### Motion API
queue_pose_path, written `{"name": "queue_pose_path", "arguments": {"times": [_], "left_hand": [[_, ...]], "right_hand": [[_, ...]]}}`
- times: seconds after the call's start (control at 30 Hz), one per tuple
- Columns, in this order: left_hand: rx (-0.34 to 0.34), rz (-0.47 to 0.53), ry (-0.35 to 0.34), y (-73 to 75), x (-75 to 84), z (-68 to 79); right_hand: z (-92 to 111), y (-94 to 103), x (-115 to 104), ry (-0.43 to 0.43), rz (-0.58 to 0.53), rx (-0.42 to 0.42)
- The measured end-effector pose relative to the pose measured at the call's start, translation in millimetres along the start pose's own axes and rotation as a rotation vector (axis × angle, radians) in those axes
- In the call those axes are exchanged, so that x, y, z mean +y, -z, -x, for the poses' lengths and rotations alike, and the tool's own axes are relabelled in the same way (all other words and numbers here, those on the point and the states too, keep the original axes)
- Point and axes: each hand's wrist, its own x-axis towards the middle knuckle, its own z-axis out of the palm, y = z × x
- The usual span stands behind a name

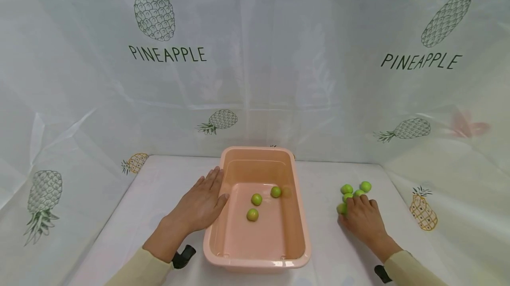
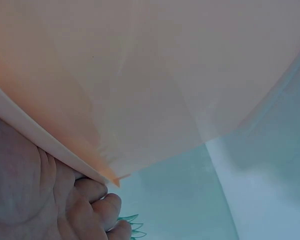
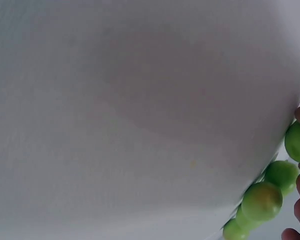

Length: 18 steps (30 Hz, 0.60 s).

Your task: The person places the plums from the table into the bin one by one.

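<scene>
Right hand (image 1: 363, 219) pinches a green fruit (image 3: 298, 142) while left hand (image 1: 203, 199) lies along a peach-pink tub (image 1: 255, 263)

The left hand is spread out flat, its fingers straight and lying close together and the thumb held apart. Its palm side touches the outside of the tub's rim, and the thumb tip reaches the rim's edge. The tub, directly to the right of this hand, is a deep rounded rectangle with smooth, glossy walls that look like plastic, and a rolled lip. On its floor, past the thumb, sit three round fruits (image 1: 256, 199), apart from one another, their skins smooth and shiny.

The right hand is bent over a small cluster on the table (image 1: 322, 237), well to the right of the tub. Thumb and fingers are closed about one smooth green ball of a fruit, partly cut off at the edge of the right wrist view. Just beyond these fingertips lie more loose fruits (image 1: 347, 189), bunched near each other; one (image 3: 262, 201) shows a yellowish-orange blush on its rounded side.

The table under both hands is whitish and matt, with faint tinted patches. Past the hands rises a thin, creased sheet (image 1: 279, 78) with a slight sheen, printed with crosshatched pineapples and lettering. Behind each hand come a black strap (image 1: 184, 257) and a plain cream sleeve (image 1: 141, 270).
</scene>
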Motion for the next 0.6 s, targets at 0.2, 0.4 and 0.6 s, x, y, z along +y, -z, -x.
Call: {"name": "queue_pose_path", "arguments": {"times": [0.2,0.4,0.6], "left_hand": [[0.003,0.001,-0.004,-0.2,-0.1,-0.1],[0.002,0.001,-0.006,-0.1,-0.3,0.0],[-0.001,0.006,0.000,1.1,0.4,0.5]], "right_hand": [[-8.0,-2.0,-14.5,0.001,-0.035,-0.033],[-22.1,0.7,-26.5,0.040,-0.051,0.039],[-33.5,1.4,-34.1,0.051,-0.081,0.093]]}}
